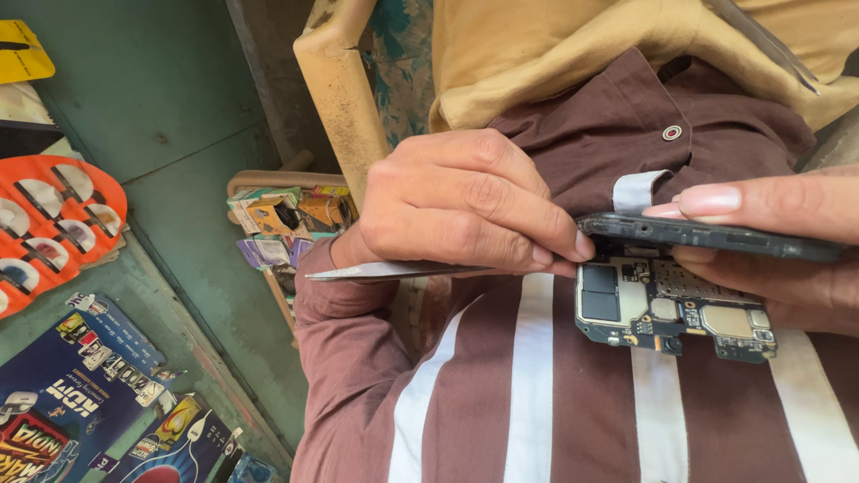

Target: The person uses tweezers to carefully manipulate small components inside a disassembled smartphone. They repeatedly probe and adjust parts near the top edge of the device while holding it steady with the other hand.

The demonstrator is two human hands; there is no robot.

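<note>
Looking down at a seated person's lap, both bare hands are working on an opened phone (716,234). The left hand (465,210) is pinching metal tweezers (394,270) between thumb and fingers, clenched around them, with the tips reaching in at the phone's left end and the blunt tail pointing left. The right hand (778,241) is grasping the phone's dark frame, thumb lying along its top edge and fingers curling underneath. The phone is being held edge-on, just above the lap. A circuit board (671,309) with metal shields and small chips is hanging out below the frame, touching the fingers of the right hand.

Beneath the hands, a brown shirt (555,385) with white stripes is filling the lower half of the view. A worn wooden chair arm (344,98) is rising behind the left hand. Near it, a box (286,215) is holding small colourful packets. At the far left, orange display cards (49,224) and printed blue packages (80,394) are lying on a green surface (179,134).
</note>
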